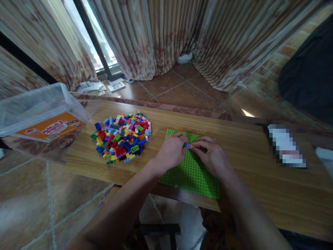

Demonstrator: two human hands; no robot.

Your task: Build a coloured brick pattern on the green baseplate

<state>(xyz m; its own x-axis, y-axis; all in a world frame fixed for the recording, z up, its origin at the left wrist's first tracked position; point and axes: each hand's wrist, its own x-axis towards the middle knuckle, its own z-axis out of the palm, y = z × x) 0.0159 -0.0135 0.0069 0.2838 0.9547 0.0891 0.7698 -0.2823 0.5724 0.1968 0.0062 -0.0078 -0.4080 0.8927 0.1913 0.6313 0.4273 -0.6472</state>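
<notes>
Both hands meet over the far part of a green studded baseplate [191, 172] that lies flat on a wooden table [249, 180], its near edge close to the table's near edge; the left hand [171, 151] and the right hand [212, 156] pinch between their fingertips a small brick piece [188, 146], purple with a bit of yellow and green showing, held just above or on the plate's studs, which of the 2 cannot be told; both grips are closed on that piece, the other fingers curled; to the left of the plate, apart from it, sits a heap of loose bricks [121, 137] in many colours; further left, at the table's corner, stands a clear plastic tub [39, 114] with an orange label; curtains [161, 38] hang beyond the table over a tiled floor [182, 90].
</notes>
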